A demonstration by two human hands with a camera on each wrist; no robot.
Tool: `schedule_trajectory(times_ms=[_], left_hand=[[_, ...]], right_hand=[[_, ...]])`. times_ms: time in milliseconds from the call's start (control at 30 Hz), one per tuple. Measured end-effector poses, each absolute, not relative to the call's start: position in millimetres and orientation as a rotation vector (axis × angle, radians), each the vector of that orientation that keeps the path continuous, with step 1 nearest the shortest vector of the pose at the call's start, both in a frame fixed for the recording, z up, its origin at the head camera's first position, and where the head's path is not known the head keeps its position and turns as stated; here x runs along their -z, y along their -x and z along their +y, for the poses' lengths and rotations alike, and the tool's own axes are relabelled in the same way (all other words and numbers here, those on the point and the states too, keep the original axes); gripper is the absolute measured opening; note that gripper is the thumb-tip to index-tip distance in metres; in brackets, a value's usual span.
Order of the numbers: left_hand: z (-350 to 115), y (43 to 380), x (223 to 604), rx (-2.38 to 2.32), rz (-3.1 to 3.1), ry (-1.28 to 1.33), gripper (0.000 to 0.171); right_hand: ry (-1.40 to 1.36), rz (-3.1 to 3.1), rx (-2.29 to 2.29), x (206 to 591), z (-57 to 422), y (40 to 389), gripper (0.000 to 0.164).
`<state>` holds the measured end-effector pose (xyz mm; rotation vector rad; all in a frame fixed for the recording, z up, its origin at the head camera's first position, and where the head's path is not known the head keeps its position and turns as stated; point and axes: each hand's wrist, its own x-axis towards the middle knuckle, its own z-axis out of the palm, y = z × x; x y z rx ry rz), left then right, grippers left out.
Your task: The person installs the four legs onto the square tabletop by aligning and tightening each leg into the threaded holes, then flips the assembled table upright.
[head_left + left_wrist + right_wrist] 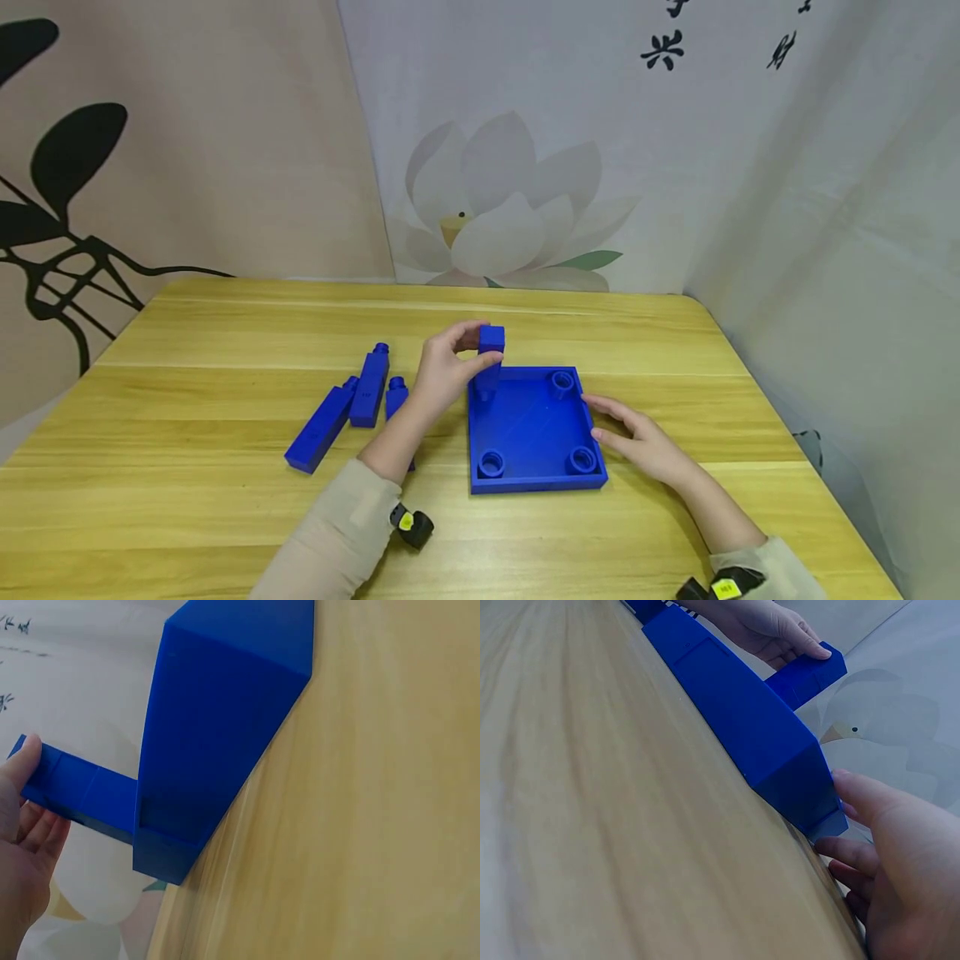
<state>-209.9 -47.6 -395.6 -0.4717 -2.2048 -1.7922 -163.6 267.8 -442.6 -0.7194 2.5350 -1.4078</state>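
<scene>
My left hand (441,372) pinches the upper end of a blue square leg (491,338) between thumb and fingers. The leg stands upright in the far left corner of a blue square panel (534,427) with a raised rim. Round sockets show in the panel's other three corners; the leg hides the one beneath it. Along the panel's right side, my right hand (643,443) touches the outer wall with thumb and fingertips, its fingers loosely bent. The left wrist view also shows the held leg (94,791) meeting the panel (217,727).
Left of the panel lie three more blue legs with threaded ends: one leg (321,427) slanted, another leg (370,388) beside it, and a third leg (397,396) partly behind my left forearm. All rest on a wooden table (187,400). Printed cloth (525,167) hangs behind.
</scene>
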Motion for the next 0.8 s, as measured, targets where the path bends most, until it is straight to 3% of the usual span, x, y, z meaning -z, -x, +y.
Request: schedule_trajectory(times_ms=[800], left_hand=[[-57.5, 212.4, 393.7, 1.877, -2.325, 0.524, 0.053]], right_hand=[[0.744, 2.569, 1.384, 445.3, 268.6, 164.6, 0.047]])
